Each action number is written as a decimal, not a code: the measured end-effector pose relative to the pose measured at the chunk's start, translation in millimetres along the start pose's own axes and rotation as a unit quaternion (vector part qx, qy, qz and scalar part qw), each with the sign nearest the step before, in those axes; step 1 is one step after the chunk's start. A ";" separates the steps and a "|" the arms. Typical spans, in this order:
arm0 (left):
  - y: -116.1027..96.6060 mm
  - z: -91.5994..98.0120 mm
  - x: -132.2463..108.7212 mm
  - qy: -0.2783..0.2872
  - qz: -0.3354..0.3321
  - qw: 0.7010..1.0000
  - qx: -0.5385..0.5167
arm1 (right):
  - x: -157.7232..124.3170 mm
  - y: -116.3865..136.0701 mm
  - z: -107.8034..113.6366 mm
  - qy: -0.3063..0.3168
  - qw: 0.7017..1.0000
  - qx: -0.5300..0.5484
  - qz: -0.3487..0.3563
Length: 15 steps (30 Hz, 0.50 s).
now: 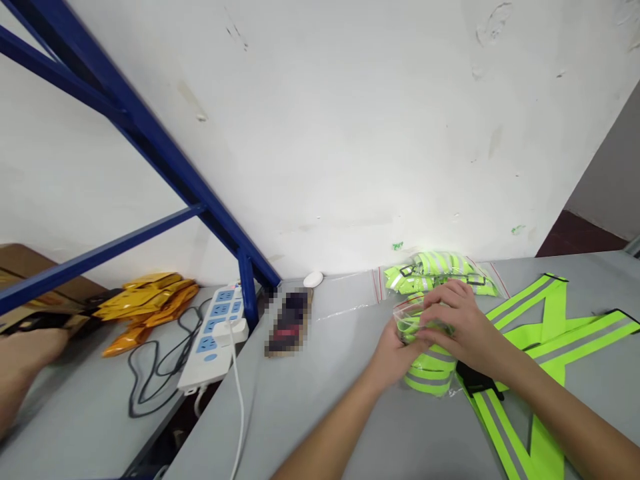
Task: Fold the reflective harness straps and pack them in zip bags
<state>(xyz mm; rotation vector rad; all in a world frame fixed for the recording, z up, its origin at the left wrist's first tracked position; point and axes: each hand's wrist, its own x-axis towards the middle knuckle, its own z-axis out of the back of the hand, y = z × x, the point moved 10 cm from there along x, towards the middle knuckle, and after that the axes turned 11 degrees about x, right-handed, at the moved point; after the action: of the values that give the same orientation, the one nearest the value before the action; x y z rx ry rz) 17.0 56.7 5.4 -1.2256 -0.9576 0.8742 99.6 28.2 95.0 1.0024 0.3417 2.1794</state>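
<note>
Bag (429,383): clear, standing on the bench (325,413) between the two hands, in front of the wall (350,133); its mouth is at the top.
Straps in bag (435,363): lime with grey stripes, coiled.
Left hand (393,357): closed around the bag's left side, near its mouth.
Right hand (463,320): fingers curled over the bag's mouth from the right, closed on it; the fingertips partly hide what lies under them, so whether they also touch the straps I cannot tell.
Harness (545,353): lime with grey stripes, spread flat to the right, its straps crossing; the right forearm passes over part of it.
Black patch (475,379): on the harness, just beside the bag.
Packed bag (440,273): lying against the wall behind the hands, more lime straps inside.
Film (345,293): clear, flat, left of the packed bag.
White disc (313,279): near the wall, beside the film.
Blurred item (289,323): dark and pixelated, left of the hands; cannot tell what it is.
Power strip (213,340): left of the blurred item, a white plug (231,332) in it, white cable (239,393) running down.
Black cord (150,363): looped beside the power strip.
Yellow packets (150,300): heaped beyond the cord.
Co-worker's hand (30,360): far left, near a carton (30,267); grip unclear.
Blue frame (165,160): slanting across the upper left.
</note>
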 end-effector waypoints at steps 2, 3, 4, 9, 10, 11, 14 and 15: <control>-4.7 7.5 1.6 -0.018 -0.022 0.999 0.018 | 4.7 9.2 -1.2 0.030 0.999 -0.006 0.021; -7.2 12.3 2.0 -0.030 -0.035 0.998 0.033 | 6.8 13.1 -1.1 0.041 0.999 -0.014 0.030; -9.2 17.2 2.1 -0.043 -0.045 0.997 0.052 | 8.8 16.8 -1.0 0.050 0.998 -0.026 0.040; -10.9 32.5 0.1 -0.073 -0.062 0.987 0.131 | 10.9 36.3 -7.2 0.086 0.982 -0.122 0.115; -11.3 32.2 -0.3 -0.066 -0.066 0.986 0.140 | 9.9 38.2 -9.8 0.093 0.979 -0.135 0.124; -12.0 31.4 -0.6 -0.058 -0.070 0.985 0.148 | 8.9 38.4 -12.3 0.097 0.976 -0.144 0.128; -13.9 27.5 -0.5 -0.028 -0.073 0.984 0.163 | 6.5 32.1 -19.1 0.105 0.975 -0.156 0.115; -14.4 26.2 -0.3 -0.018 -0.071 0.984 0.165 | 5.8 29.0 -21.7 0.111 0.975 -0.158 0.108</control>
<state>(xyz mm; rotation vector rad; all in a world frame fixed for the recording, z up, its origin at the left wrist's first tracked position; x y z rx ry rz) -7.0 63.7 21.6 -0.8516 -0.8762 0.9023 66.6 12.6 98.2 0.6458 -0.0193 2.4506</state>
